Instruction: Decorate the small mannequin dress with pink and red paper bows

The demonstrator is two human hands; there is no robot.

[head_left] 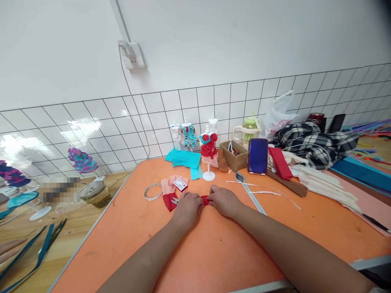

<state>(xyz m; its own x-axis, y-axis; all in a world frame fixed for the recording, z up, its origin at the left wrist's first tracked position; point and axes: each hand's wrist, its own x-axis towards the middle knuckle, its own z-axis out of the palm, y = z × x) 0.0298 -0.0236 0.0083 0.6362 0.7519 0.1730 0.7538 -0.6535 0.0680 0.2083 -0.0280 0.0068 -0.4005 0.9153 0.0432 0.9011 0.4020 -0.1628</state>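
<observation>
Close together on the orange table [195, 252], my left hand [188, 208] and my right hand [224, 201] pinch a small red strip [205, 200], which looks like crepe paper. My fingers hide most of it. Just left of my left hand lie scissors [174, 201], partly covered, on a red piece of paper [169, 202]. Behind them are pink paper [168, 186] and a small white card with a red edge [180, 184]. A roll of narrow tape [152, 198] rests further left. Beyond my hands stands a miniature dress form in a ruffled red dress [209, 149].
Blue paper [183, 158], more small dress forms [189, 136], a cardboard box [234, 156], a propped phone [258, 156] and a bottle [250, 132] line the back. White strips [265, 193] and folded papers [324, 185] lie right. Another person's hand [12, 248] shows far left.
</observation>
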